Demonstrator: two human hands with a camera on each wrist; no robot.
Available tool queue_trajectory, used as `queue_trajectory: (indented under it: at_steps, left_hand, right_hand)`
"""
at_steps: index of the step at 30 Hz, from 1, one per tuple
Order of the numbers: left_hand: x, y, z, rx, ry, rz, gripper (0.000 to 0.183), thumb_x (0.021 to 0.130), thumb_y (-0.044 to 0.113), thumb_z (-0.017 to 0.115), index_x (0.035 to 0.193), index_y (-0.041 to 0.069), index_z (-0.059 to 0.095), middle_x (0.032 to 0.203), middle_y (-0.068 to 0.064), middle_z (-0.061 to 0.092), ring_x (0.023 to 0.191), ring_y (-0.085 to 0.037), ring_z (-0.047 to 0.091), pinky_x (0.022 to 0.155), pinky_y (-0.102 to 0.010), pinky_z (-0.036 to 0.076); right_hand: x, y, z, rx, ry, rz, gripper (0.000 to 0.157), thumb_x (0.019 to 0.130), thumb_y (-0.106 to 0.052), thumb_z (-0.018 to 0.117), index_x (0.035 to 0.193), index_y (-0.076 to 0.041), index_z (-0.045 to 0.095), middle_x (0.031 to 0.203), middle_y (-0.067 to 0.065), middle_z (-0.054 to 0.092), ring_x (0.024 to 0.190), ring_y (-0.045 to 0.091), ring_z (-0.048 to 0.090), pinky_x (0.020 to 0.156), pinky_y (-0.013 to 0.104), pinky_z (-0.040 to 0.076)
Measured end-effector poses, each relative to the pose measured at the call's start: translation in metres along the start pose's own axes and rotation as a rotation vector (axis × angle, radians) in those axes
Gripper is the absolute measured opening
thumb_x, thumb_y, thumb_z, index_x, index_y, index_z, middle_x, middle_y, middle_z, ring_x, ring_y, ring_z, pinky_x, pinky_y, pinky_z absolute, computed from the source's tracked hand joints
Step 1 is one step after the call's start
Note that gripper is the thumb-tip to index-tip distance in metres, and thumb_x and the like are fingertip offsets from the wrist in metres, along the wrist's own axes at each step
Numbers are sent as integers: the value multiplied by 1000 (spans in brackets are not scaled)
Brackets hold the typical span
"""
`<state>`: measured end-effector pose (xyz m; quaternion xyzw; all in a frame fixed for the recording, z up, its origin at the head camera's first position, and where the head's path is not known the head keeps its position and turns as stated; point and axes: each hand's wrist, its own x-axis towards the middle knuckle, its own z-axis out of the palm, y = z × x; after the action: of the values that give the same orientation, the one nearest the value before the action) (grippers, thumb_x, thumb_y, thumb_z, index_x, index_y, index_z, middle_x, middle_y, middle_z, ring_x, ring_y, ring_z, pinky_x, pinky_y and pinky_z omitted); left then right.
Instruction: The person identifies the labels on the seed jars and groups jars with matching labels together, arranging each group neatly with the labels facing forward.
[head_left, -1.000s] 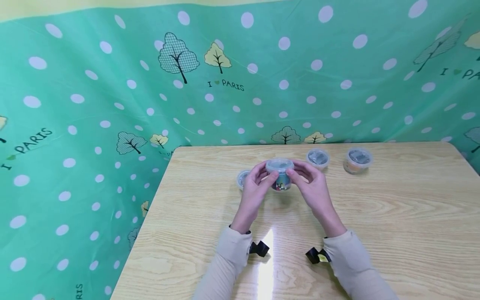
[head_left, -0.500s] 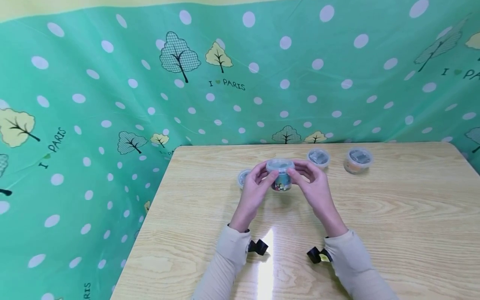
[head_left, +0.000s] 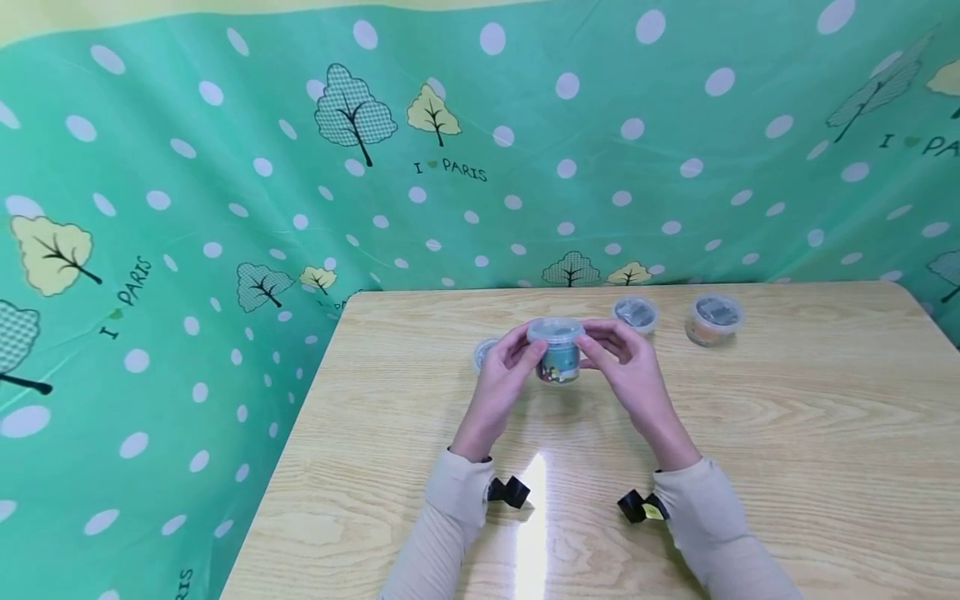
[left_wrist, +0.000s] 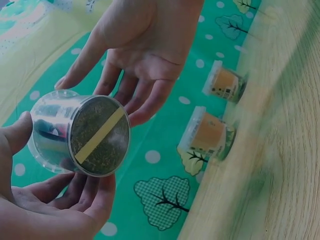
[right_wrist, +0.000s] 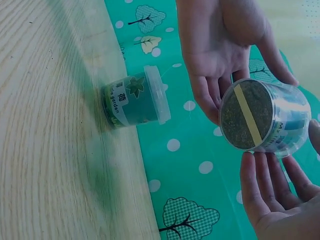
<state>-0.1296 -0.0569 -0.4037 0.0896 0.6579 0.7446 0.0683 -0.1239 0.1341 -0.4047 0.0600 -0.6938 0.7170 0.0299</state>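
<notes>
Both hands hold a small clear plastic tub (head_left: pixel 558 358) with a lid and a blue printed label, raised above the table. My left hand (head_left: pixel 501 375) grips its left side, thumb on the front, and my right hand (head_left: pixel 624 367) grips the right side the same way. From below, the left wrist view shows the tub's round base (left_wrist: pixel 101 136), with dark soil-like stuff inside and a yellow strip across it. Fingers of both hands curl round the wall near the lid.
Behind the left hand stands a lidded tub with a green label (right_wrist: pixel 132 97). Two tubs with orange labels, one (head_left: pixel 636 314) nearer and another (head_left: pixel 714 320) farther right, stand at the back of the wooden table (head_left: pixel 787 433). A green dotted cloth (head_left: pixel 480 125) hangs behind.
The held tub has shifted very slightly left and tilted a little, so more of its label shows. Both hands keep their grip.
</notes>
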Motion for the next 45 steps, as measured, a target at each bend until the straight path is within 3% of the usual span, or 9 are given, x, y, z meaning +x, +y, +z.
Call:
queue_trajectory:
  at_steps: [4,9,13,18,28,35,45]
  left_hand:
    - [-1,1,-2,-21,-23,-3,49,100,23,61,143,4,48,140,-15,54,131,-27,52,112,-36,42]
    - [-1,2,-2,-25,-38,6,50,100,25,60,143,4,49,139,-15,55,129,-27,54,111,-36,43]
    - [-1,1,-3,-20,-36,5,50,100,28,60,142,3,50,134,-16,58,123,-24,57,109,-35,46]
    - [0,-1,-3,-16,-34,-8,48,99,27,61,140,4,52,130,-15,59,118,-22,60,105,-35,48]
    - [0,0,3,3,81,0,43,100,24,60,137,4,51,131,-15,59,117,-22,60,100,-32,52]
    - [-1,0,8,33,88,20,49,99,26,62,141,5,48,135,-13,58,124,-25,56,106,-36,48]
    - [-1,-1,11,13,75,19,56,94,23,68,143,5,46,135,-12,57,125,-25,55,105,-35,49]
  right_hand:
    - [1,-1,-1,-17,-30,19,45,98,-25,64,133,1,54,122,10,60,106,12,62,88,35,59]
    - [1,-3,-1,-54,-91,57,50,102,-28,58,143,-1,48,137,20,56,107,4,62,90,25,57]
    - [0,-4,1,-49,-109,62,49,103,-27,55,143,1,48,137,25,55,104,2,63,89,21,56]
    - [0,-3,2,-25,-74,54,47,102,-24,57,139,4,51,134,25,56,102,4,64,87,22,57]
    - [1,0,3,-39,12,38,52,98,-27,65,139,2,52,134,19,57,111,7,60,89,19,56]
    - [2,-1,6,-40,43,49,52,97,-28,66,137,2,53,130,17,58,109,7,60,88,19,55]
    - [1,-2,8,-44,57,40,49,95,-29,68,134,-1,57,127,16,60,108,10,61,87,20,56]
